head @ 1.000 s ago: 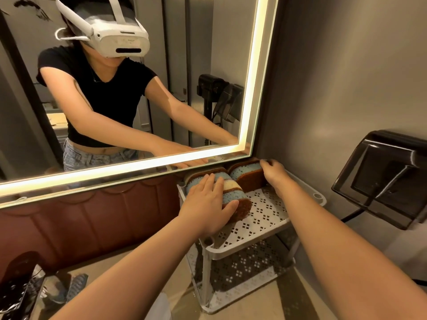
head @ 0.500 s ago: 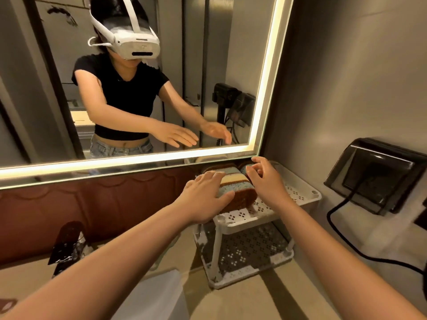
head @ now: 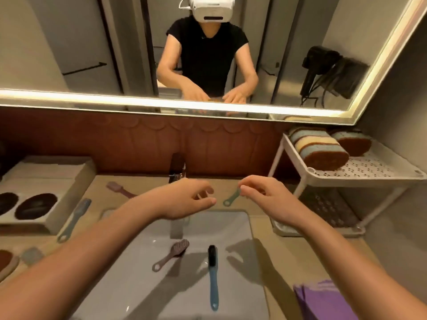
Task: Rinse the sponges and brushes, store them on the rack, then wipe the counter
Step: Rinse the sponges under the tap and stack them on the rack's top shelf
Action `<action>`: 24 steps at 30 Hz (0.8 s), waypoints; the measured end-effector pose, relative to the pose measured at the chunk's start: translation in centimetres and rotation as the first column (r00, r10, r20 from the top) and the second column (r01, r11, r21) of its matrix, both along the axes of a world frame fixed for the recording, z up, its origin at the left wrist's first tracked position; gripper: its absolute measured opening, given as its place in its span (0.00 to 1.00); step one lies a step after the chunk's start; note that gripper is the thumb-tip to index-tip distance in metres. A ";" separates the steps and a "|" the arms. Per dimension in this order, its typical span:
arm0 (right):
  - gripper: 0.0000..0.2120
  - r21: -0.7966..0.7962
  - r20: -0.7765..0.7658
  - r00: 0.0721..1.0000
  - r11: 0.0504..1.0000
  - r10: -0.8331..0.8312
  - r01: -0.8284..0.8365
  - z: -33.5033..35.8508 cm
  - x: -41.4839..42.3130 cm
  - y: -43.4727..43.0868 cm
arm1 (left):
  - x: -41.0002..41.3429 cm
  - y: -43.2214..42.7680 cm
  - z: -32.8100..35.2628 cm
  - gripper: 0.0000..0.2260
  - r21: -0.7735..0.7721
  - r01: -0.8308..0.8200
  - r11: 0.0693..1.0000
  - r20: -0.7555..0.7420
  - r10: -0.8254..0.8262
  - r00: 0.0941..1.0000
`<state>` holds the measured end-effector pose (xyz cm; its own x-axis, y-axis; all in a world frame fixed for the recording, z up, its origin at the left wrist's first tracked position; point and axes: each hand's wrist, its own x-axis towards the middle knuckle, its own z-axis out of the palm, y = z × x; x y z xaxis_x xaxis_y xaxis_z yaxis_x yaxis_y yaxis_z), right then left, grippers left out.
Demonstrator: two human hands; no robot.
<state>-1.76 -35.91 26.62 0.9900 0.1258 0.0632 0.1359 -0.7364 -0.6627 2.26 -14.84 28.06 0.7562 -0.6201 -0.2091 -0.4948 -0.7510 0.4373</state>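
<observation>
Both hands hover side by side and apart over the far edge of the sink [head: 138, 285], the left hand [head: 189, 200] and right hand [head: 268, 200] each with loosely curled fingers and nothing in its grasp. Two striped sponges [head: 320, 147] lie on the top shelf of the white rack [head: 346, 179] at the right, while a mauve brush [head: 172, 255] and a blue-handled brush [head: 212, 276] lie in the basin. A teal brush [head: 74, 219] rests on the counter at the left, another small teal brush [head: 231, 199] lies just beyond the right hand, and a purple cloth [head: 323, 300] sits at the near right.
</observation>
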 end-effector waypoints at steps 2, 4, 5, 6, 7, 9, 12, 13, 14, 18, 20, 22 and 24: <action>0.12 -0.026 -0.046 0.997 0.998 0.064 -0.066 -1.4 0.0 2.7 | -1.0 3.0 -1.6 0.19 0.022 -0.047 0.999 -0.035 0.048 0.998; 0.11 -0.021 -0.104 0.987 0.992 0.120 -0.123 -2.8 -0.1 5.7 | -2.2 6.2 -3.0 0.19 0.030 -0.111 0.993 -0.072 0.113 0.991; 0.11 -0.008 -0.135 0.980 0.989 0.146 -0.148 -3.4 -0.1 7.1 | -2.8 7.6 -3.7 0.19 0.028 -0.145 0.989 -0.092 0.147 0.985; 0.11 0.003 -0.166 0.970 0.984 0.178 -0.180 -4.1 -0.1 8.4 | -3.2 9.0 -4.3 0.19 0.026 -0.179 0.983 -0.113 0.181 0.977; 0.10 0.009 -0.197 0.957 0.976 0.213 -0.216 -4.8 -0.1 9.7 | -3.8 10.5 -5.0 0.19 0.028 -0.212 0.977 -0.136 0.213 0.967; 0.10 0.018 -0.255 0.929 0.961 0.270 -0.275 -6.3 -0.1 12.0 | -4.8 13.1 -6.5 0.18 0.030 -0.275 0.961 -0.181 0.276 0.944; 0.10 0.035 -0.312 0.883 0.933 0.351 -0.358 -8.5 0.1 16.0 | -6.5 17.1 -8.9 0.19 0.036 -0.376 0.926 -0.235 0.374 0.897; 0.11 0.031 -0.327 0.868 0.922 0.373 -0.385 -9.0 0.1 17.3 | -7.0 18.2 -9.7 0.19 0.043 -0.405 0.913 -0.251 0.402 0.880; 0.11 0.028 -0.346 0.853 0.913 0.390 -0.406 -9.6 0.1 18.6 | -7.5 19.4 -10.7 0.19 0.051 -0.432 0.900 -0.270 0.429 0.862; 0.09 -0.005 -0.406 0.804 0.878 0.436 -0.478 -12.2 0.3 22.9 | -9.5 23.4 -13.7 0.20 0.080 -0.533 0.842 -0.322 0.528 0.786; 0.09 -0.004 -0.426 0.772 0.852 0.472 -0.523 -13.0 0.5 25.1 | -10.4 25.4 -15.0 0.21 0.094 -0.583 0.807 -0.339 0.577 0.743; 0.09 -0.017 -0.442 0.739 0.818 0.509 -0.574 -13.8 0.6 27.7 | -11.4 28.0 -16.4 0.19 0.092 -0.651 0.753 -0.354 0.636 0.686; 0.10 -0.041 -0.451 0.716 0.789 0.533 -0.613 -14.1 0.7 29.5 | -12.0 29.7 -17.3 0.16 0.081 -0.716 0.693 -0.353 0.692 0.630</action>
<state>-1.08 -6.40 12.47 0.6527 0.6466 -0.3948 0.3276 -0.7108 -0.6224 -9.77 14.87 10.76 0.8577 0.0510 -0.5116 0.3571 -0.7749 0.5216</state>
